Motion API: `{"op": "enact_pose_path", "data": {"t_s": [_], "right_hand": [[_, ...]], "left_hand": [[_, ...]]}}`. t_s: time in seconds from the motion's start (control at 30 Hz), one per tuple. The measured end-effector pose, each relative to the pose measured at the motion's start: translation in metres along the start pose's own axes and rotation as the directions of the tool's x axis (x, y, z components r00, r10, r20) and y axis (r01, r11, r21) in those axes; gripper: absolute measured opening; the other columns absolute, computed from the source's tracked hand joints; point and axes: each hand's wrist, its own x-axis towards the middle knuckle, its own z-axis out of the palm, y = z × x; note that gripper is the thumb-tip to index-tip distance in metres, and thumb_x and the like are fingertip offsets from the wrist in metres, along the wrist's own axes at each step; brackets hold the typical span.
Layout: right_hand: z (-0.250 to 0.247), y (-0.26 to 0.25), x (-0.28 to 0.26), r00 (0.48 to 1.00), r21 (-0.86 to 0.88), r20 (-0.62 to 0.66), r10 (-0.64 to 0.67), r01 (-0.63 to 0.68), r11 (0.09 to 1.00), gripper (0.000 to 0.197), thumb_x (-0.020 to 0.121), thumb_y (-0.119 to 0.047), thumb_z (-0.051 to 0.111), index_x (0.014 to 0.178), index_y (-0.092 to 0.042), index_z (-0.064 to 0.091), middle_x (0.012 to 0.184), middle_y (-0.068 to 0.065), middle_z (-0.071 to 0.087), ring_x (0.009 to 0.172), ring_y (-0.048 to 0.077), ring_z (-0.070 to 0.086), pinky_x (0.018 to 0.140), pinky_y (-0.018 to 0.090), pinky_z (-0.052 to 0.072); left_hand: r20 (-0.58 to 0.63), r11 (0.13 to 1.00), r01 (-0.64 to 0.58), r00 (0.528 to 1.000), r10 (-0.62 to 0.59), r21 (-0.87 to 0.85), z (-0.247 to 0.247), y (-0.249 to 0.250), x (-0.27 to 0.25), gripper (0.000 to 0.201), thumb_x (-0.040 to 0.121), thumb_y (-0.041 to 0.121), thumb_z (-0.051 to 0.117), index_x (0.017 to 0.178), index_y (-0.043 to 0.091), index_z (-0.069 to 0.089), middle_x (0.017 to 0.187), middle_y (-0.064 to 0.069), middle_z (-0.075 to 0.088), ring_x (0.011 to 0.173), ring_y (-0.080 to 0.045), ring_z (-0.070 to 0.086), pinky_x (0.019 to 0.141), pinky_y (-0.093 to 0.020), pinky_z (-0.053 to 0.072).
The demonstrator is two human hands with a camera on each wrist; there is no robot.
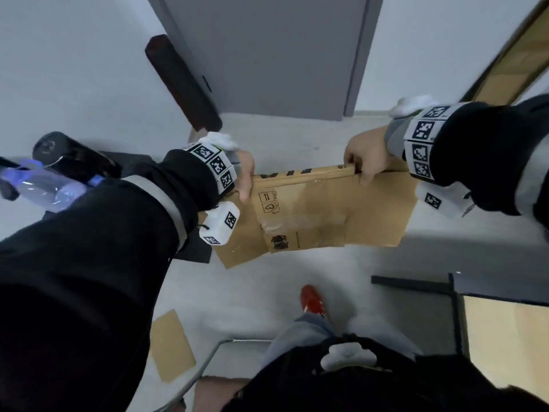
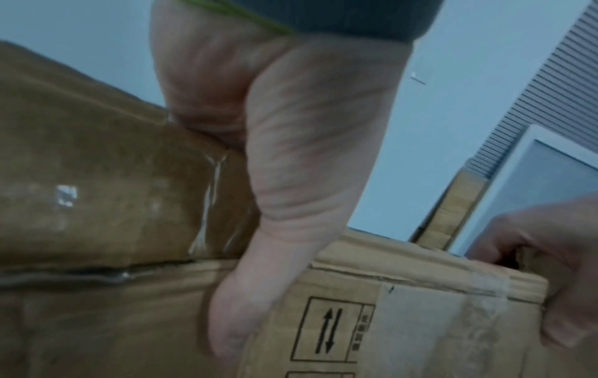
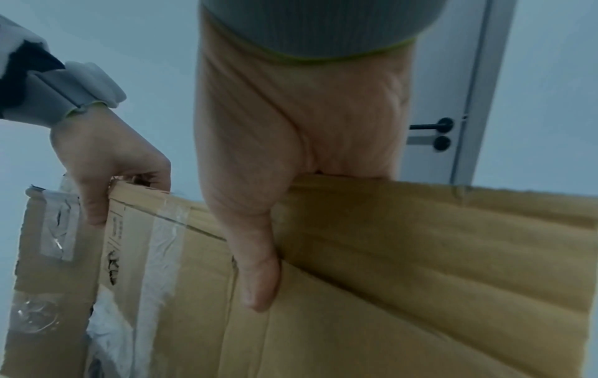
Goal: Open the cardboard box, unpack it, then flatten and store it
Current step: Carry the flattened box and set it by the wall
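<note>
The flattened brown cardboard box (image 1: 320, 209) hangs upright above the pale floor (image 1: 267, 292), its top edge gripped by the left hand (image 1: 245, 176) and right hand (image 1: 367, 159), thumbs pressed on its near face

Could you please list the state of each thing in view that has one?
cardboard box: flattened, held off the floor by its top edge.
left hand: grips the box's left end.
right hand: grips the top edge.
door: closed.
cardboard piece: flat on the floor.
</note>
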Motion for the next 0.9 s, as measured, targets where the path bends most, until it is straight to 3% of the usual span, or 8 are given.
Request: {"op": "enact_pose_path", "data": {"t_s": [0.07, 0.17, 0.27, 0.33, 0.47, 0.63, 0.8, 0.9], "right_hand": [[-0.031, -0.017, 0.029, 0.999, -0.052, 0.003, -0.051, 0.051, 0.997, 0.038, 0.078, -0.02, 0.077, 0.113, -0.015, 0.063, 0.084, -0.007, 0.057, 0.086, 0.02, 0.056, 0.065, 0.025, 0.041], [-0.06, -0.029, 0.063, 0.994, -0.125, 0.004, -0.11, 0.109, 0.986, 0.036, 0.077, -0.023, 0.077, 0.11, -0.018, 0.063, 0.094, -0.003, 0.064, 0.09, 0.021, 0.06, 0.073, 0.028, 0.048], [-0.096, -0.04, 0.105, 0.986, -0.2, 0.012, -0.166, 0.165, 0.966, 0.038, 0.078, -0.027, 0.077, 0.112, -0.019, 0.063, 0.098, -0.002, 0.063, 0.09, 0.021, 0.06, 0.076, 0.03, 0.047], [-0.127, -0.045, 0.136, 0.979, -0.247, 0.007, -0.205, 0.201, 0.948, 0.044, 0.078, -0.028, 0.077, 0.118, -0.019, 0.063, 0.099, -0.003, 0.063, 0.09, 0.021, 0.06, 0.076, 0.029, 0.048], [-0.185, -0.046, 0.193, 0.966, -0.323, -0.018, -0.258, 0.239, 0.916, 0.051, 0.082, -0.028, 0.074, 0.129, -0.017, 0.058, 0.1, -0.004, 0.058, 0.091, 0.019, 0.058, 0.075, 0.028, 0.044], [-0.269, -0.044, 0.259, 0.947, -0.42, -0.019, -0.32, 0.283, 0.862, 0.054, 0.081, -0.028, 0.073, 0.131, -0.019, 0.057, 0.114, 0.002, 0.062, 0.1, 0.023, 0.06, 0.083, 0.032, 0.052], [-0.366, -0.055, 0.329, 0.923, -0.5, -0.038, -0.383, 0.314, 0.807, 0.053, 0.081, -0.03, 0.073, 0.131, -0.022, 0.056, 0.118, 0.003, 0.06, 0.1, 0.023, 0.058, 0.081, 0.031, 0.05], [-0.405, -0.07, 0.367, 0.915, -0.545, -0.049, -0.401, 0.312, 0.778, 0.05, 0.083, -0.03, 0.071, 0.13, -0.023, 0.056, 0.119, 0.005, 0.058, 0.101, 0.025, 0.059, 0.08, 0.032, 0.051]], "left_hand": [[-0.008, 0.997, 0.05, 0.999, -0.05, -0.054, -0.002, -0.035, 0.006, 0.032, 0.075, 0.028, 0.087, 0.098, 0.015, 0.071, 0.091, -0.001, 0.064, 0.083, -0.017, 0.061, 0.077, -0.031, 0.052], [0.005, 0.984, 0.096, 0.995, -0.096, -0.15, -0.005, -0.066, 0.014, 0.038, 0.075, 0.025, 0.087, 0.107, 0.009, 0.073, 0.09, -0.002, 0.065, 0.079, -0.017, 0.061, 0.069, -0.027, 0.049], [0.067, 0.957, 0.144, 0.989, -0.131, -0.254, -0.015, -0.097, 0.022, 0.027, 0.073, 0.014, 0.088, 0.092, 0.007, 0.07, 0.077, -0.001, 0.064, 0.062, -0.013, 0.057, 0.053, -0.018, 0.046], [0.041, 0.936, 0.182, 0.983, -0.178, -0.301, -0.025, -0.116, 0.03, 0.026, 0.073, 0.016, 0.088, 0.088, 0.01, 0.068, 0.074, 0.002, 0.064, 0.06, -0.01, 0.056, 0.054, -0.02, 0.045], [0.054, 0.891, 0.25, 0.967, -0.249, -0.38, -0.05, -0.145, 0.059, 0.031, 0.068, 0.022, 0.091, 0.094, 0.012, 0.077, 0.082, 0.0, 0.074, 0.074, -0.018, 0.07, 0.074, -0.032, 0.059], [0.058, 0.823, 0.317, 0.942, -0.33, -0.472, -0.101, -0.179, 0.097, 0.03, 0.076, 0.017, 0.085, 0.1, 0.004, 0.074, 0.088, -0.002, 0.072, 0.068, -0.016, 0.064, 0.047, -0.016, 0.045], [0.019, 0.777, 0.445, 0.872, -0.489, -0.446, -0.145, -0.224, 0.14, 0.027, 0.077, 0.022, 0.08, 0.1, 0.011, 0.072, 0.086, -0.001, 0.073, 0.075, -0.018, 0.069, 0.062, -0.028, 0.056], [0.032, 0.767, 0.493, 0.848, -0.528, -0.41, -0.169, -0.255, 0.162, 0.022, 0.079, 0.022, 0.072, 0.099, 0.013, 0.07, 0.084, 0.001, 0.068, 0.074, -0.018, 0.066, 0.064, -0.033, 0.055]]}}
